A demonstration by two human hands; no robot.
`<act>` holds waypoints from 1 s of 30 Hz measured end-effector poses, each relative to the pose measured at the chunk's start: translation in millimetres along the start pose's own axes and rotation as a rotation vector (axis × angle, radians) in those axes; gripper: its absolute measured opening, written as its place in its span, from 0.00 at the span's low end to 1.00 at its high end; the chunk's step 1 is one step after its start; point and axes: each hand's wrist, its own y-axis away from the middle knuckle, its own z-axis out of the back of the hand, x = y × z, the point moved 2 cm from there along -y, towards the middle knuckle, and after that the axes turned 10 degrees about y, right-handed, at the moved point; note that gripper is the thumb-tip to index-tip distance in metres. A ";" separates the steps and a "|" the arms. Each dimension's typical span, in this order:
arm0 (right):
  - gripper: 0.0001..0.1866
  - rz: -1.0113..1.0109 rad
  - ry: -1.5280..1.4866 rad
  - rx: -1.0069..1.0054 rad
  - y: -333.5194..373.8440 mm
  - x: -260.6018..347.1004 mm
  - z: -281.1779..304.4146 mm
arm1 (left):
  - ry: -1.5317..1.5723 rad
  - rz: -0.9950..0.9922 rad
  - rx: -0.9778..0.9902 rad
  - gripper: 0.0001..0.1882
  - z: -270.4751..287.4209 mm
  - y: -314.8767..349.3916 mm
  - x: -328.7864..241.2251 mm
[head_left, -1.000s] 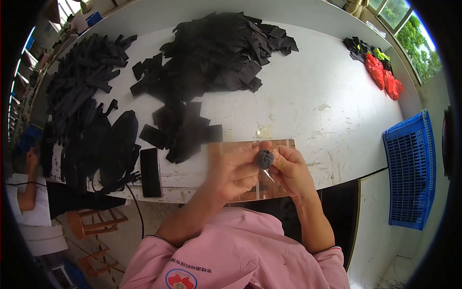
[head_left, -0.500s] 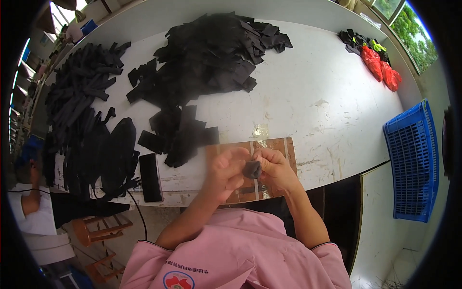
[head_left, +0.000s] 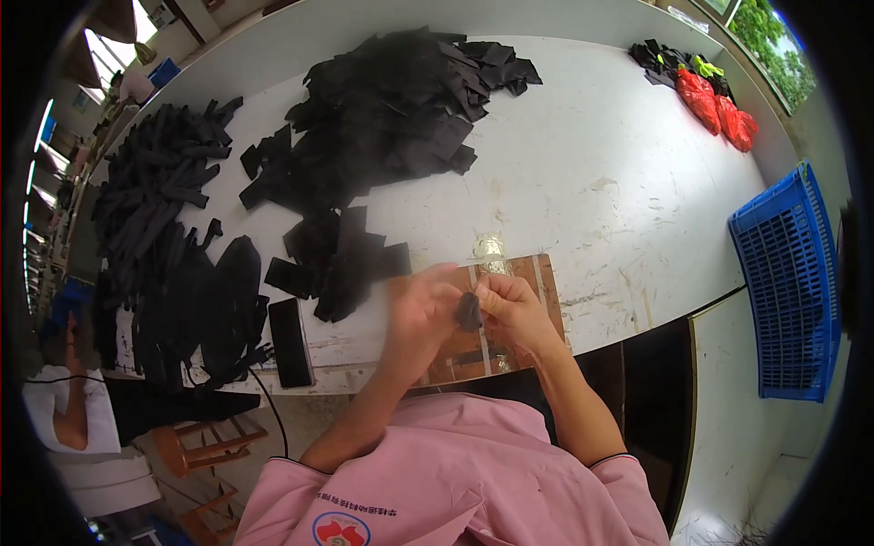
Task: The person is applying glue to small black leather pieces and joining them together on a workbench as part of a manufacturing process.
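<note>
Above a brown wooden board (head_left: 446, 369) at the table's front edge, my right hand (head_left: 517, 314) is closed, pinching a small dark piece of fabric (head_left: 470, 312) that looks rolled or folded. My left hand (head_left: 423, 309) is close against the left side of this piece. Its fingers are smeared by motion, so their grip on the fabric cannot be made out. Left of the board lies a loose group of flat black fabric pieces (head_left: 350, 255). A large heap of similar black pieces (head_left: 382, 118) spreads behind it.
Black strips (head_left: 159, 159) pile up at the far left, with larger black pieces (head_left: 205, 300) nearer me. A dark phone (head_left: 290, 343) lies by the front edge. Red plastic bags (head_left: 699, 100) sit back right; a blue crate (head_left: 787, 287) stands right. Another person's arm (head_left: 73, 414) shows at left.
The view has shifted slightly. My left hand has closed in on the fabric piece, and the piece has turned a little in my right fingers.
</note>
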 end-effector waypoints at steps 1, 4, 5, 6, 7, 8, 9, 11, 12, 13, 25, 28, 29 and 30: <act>0.14 -0.014 0.111 -0.054 1.1 4.5 0.9 | -0.003 -0.002 0.008 0.21 -4.1 -3.5 -9.3; 0.13 0.116 0.388 -0.234 5.9 8.5 5.3 | -0.494 -0.345 0.280 0.11 -10.7 -9.6 -33.2; 0.13 0.255 0.548 -0.360 8.4 11.5 7.3 | -0.492 -0.348 0.283 0.11 -12.1 -9.0 -32.7; 0.13 0.257 0.553 -0.355 11.2 17.7 5.5 | -0.421 -0.365 0.268 0.09 -12.8 -7.0 -31.4; 0.12 0.469 0.712 -0.349 18.6 33.7 -0.6 | -0.348 -0.378 0.255 0.08 -12.9 -5.7 -29.5; 0.12 0.682 0.867 -0.338 26.1 48.7 -7.3 | -0.344 -0.379 0.251 0.08 -16.0 -2.7 -29.4; 0.12 0.680 0.867 -0.330 29.0 59.4 -14.7 | -0.143 -0.342 0.139 0.06 -17.2 2.4 -32.0; 0.13 0.722 1.409 -0.284 32.3 74.0 -30.7 | 0.065 -0.290 0.029 0.05 -13.1 2.4 -30.6; 0.13 0.669 1.593 -0.252 29.7 65.1 -25.6 | 0.003 -0.306 0.042 0.04 -6.4 1.3 -30.7; 0.13 0.662 1.595 -0.253 26.2 53.8 -20.5 | -0.061 -0.321 0.059 0.03 1.6 0.3 -28.8; 0.05 0.642 1.235 -0.301 24.4 34.1 -11.9 | -0.203 -0.271 0.338 0.07 -21.4 -13.3 -25.3; 0.05 0.703 1.131 -0.316 13.5 -3.0 -5.3 | -0.297 -0.170 0.342 0.06 -13.0 -18.1 -13.5; 0.05 0.711 1.134 -0.312 14.8 -1.6 -4.9 | -0.298 -0.178 0.340 0.06 -14.2 -19.5 -13.8; 0.06 0.673 1.143 -0.332 13.7 -2.0 -5.9 | -0.297 -0.178 0.323 0.05 -12.4 -20.6 -14.2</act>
